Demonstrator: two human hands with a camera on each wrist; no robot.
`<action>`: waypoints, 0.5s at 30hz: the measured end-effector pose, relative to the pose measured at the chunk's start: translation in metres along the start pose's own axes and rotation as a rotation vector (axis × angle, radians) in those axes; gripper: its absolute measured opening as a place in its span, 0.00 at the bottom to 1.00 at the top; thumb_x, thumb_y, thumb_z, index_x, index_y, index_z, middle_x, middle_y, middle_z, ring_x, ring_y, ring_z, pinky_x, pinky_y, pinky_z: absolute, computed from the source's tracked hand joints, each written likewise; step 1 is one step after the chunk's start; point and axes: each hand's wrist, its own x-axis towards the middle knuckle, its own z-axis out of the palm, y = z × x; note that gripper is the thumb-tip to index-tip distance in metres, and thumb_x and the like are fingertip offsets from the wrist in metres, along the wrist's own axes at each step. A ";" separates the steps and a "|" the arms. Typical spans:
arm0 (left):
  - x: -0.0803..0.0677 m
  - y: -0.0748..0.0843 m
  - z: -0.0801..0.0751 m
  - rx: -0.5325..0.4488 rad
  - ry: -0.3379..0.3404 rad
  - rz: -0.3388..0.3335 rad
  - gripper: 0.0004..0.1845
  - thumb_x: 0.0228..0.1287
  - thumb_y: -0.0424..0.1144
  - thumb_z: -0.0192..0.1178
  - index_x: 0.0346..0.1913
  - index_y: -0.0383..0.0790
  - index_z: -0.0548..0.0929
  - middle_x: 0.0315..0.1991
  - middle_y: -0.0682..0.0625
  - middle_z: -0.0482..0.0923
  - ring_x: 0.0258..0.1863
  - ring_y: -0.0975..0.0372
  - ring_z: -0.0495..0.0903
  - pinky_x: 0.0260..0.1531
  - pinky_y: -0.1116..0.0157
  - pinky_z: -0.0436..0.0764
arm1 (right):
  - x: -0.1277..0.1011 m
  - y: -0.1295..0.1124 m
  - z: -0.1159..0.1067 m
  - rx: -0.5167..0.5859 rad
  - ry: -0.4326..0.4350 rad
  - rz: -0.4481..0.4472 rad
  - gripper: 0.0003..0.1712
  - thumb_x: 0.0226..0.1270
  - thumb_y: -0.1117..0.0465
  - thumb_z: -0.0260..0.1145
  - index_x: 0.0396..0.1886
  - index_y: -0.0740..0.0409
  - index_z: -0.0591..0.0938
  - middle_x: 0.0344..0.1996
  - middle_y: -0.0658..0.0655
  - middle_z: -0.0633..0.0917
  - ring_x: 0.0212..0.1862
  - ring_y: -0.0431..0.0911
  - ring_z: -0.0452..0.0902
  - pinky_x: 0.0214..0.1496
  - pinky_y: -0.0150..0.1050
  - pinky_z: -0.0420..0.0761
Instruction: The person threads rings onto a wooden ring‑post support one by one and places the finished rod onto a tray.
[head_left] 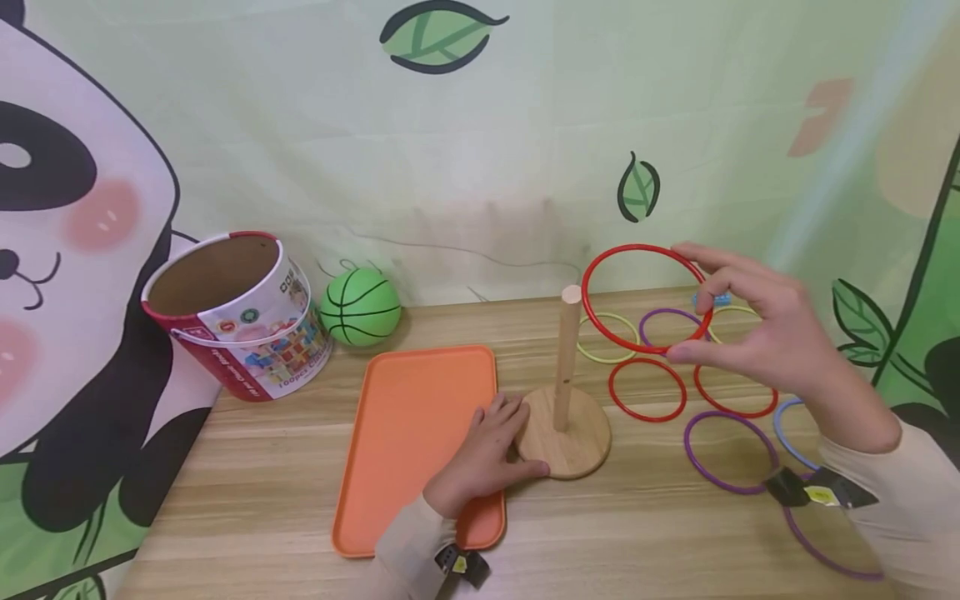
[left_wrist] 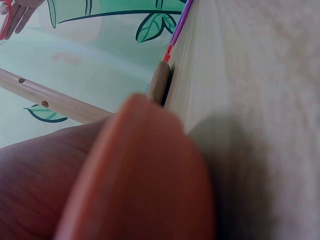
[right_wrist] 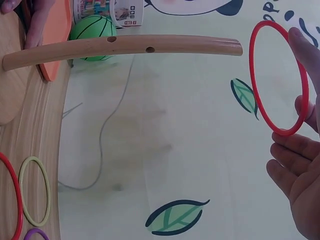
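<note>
We pinch a red ring (head_left: 647, 298) between thumb and fingers (head_left: 738, 279) of our right hand (head_left: 765, 333), held in the air just beside the peg's (head_left: 566, 358) top. Our left hand (head_left: 487, 454) rests with relaxed fingers against the wooden base (head_left: 577, 450), apparently steadying it. Beyond our right fingers, other rings (head_left: 731, 454) lie on the surface (head_left: 262, 492).

sleeves: cream, long | wrists: black strap mounts, small yellow labels | hands: bare

"100pcs" on the tub (head_left: 247, 333)
</note>
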 end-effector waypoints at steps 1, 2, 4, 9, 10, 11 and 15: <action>0.000 0.000 0.000 0.000 0.000 0.000 0.53 0.66 0.58 0.72 0.82 0.33 0.60 0.83 0.38 0.54 0.84 0.41 0.41 0.79 0.37 0.42 | 0.001 -0.001 0.001 -0.003 0.004 -0.002 0.38 0.51 0.27 0.77 0.24 0.57 0.77 0.62 0.53 0.86 0.68 0.40 0.78 0.67 0.29 0.74; 0.000 0.000 0.000 0.000 0.001 0.001 0.53 0.66 0.58 0.72 0.82 0.33 0.60 0.83 0.38 0.54 0.84 0.41 0.41 0.79 0.37 0.42 | 0.001 -0.001 0.002 -0.003 0.002 0.000 0.38 0.51 0.27 0.77 0.24 0.57 0.77 0.63 0.53 0.86 0.68 0.40 0.78 0.67 0.29 0.74; 0.000 0.000 0.000 0.002 0.002 0.001 0.53 0.66 0.59 0.72 0.82 0.33 0.60 0.83 0.38 0.54 0.84 0.41 0.41 0.79 0.37 0.42 | 0.002 -0.001 0.002 -0.001 -0.002 0.003 0.38 0.51 0.27 0.78 0.25 0.57 0.78 0.63 0.55 0.86 0.68 0.40 0.79 0.67 0.30 0.74; 0.001 -0.002 0.001 0.006 0.002 0.004 0.53 0.66 0.59 0.72 0.82 0.33 0.60 0.83 0.38 0.54 0.84 0.41 0.41 0.79 0.37 0.43 | 0.005 0.000 0.004 0.026 -0.032 0.033 0.36 0.49 0.29 0.80 0.26 0.56 0.79 0.63 0.60 0.85 0.68 0.43 0.79 0.68 0.31 0.74; 0.001 -0.002 0.001 0.007 0.003 0.004 0.53 0.66 0.59 0.72 0.82 0.33 0.60 0.83 0.38 0.54 0.84 0.41 0.41 0.79 0.37 0.43 | 0.006 -0.001 0.005 0.034 -0.036 0.042 0.36 0.49 0.29 0.80 0.26 0.56 0.79 0.64 0.60 0.85 0.68 0.43 0.79 0.68 0.31 0.75; 0.001 -0.002 0.001 0.008 0.004 0.006 0.53 0.66 0.59 0.72 0.82 0.33 0.60 0.83 0.38 0.54 0.84 0.41 0.41 0.79 0.37 0.43 | 0.007 -0.001 0.006 0.040 -0.041 0.046 0.36 0.49 0.29 0.80 0.26 0.56 0.79 0.64 0.59 0.85 0.68 0.43 0.78 0.68 0.32 0.74; 0.000 -0.003 0.001 0.005 0.008 0.009 0.53 0.66 0.60 0.72 0.82 0.33 0.60 0.83 0.38 0.54 0.84 0.42 0.41 0.79 0.37 0.43 | 0.010 0.000 0.013 0.056 -0.028 0.022 0.36 0.49 0.29 0.80 0.25 0.57 0.79 0.63 0.59 0.85 0.68 0.42 0.79 0.67 0.31 0.75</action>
